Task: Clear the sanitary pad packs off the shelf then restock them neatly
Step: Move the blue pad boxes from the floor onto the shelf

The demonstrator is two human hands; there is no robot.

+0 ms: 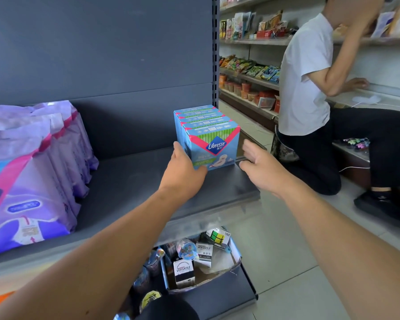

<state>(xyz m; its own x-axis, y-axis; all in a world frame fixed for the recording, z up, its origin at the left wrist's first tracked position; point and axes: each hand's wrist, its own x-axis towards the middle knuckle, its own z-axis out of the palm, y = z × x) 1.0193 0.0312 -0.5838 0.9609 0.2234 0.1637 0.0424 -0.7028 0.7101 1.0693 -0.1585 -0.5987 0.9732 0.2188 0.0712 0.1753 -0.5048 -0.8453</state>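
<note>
A row of several blue Libresse pad boxes stands upright at the right end of the dark grey shelf. My left hand touches the front box's lower left corner with its fingers straight. My right hand hovers open just right of the boxes, apart from them. Several purple Libresse pad packs stand in a row at the shelf's left end.
The shelf's lower level holds a cardboard tray of small boxed items and toys. A person in a white shirt kneels on the floor at right, facing snack shelves. Tiled floor lies between us.
</note>
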